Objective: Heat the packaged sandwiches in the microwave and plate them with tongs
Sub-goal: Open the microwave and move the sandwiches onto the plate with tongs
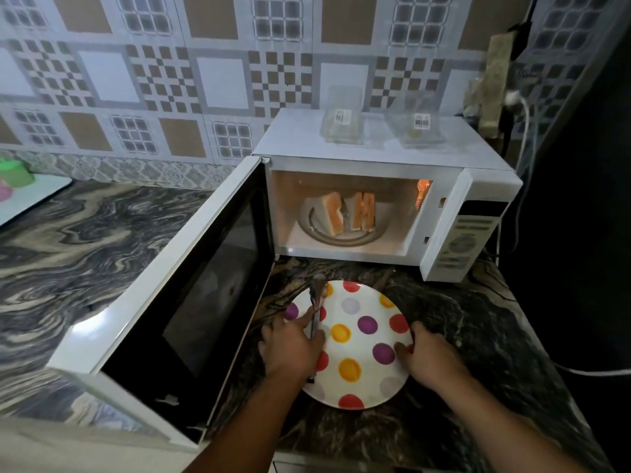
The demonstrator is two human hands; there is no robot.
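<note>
1. Two sandwiches stand inside the open microwave.
2. Left hand grips the tongs; right hand pinches the plate rim.
3. Steady the plate and clamp each sandwich gently.

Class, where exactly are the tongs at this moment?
In the head view, the tongs lie across the left rim of the spotted plate, gripped by the left hand, before the open microwave.

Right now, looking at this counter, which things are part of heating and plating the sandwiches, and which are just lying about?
Part of the job:
sandwiches on the turntable
microwave, door open
tongs, gripped by the left hand
spotted plate, its rim held by the right hand
empty sandwich packs on top of the microwave

Lying about:
green container
white cable
</note>
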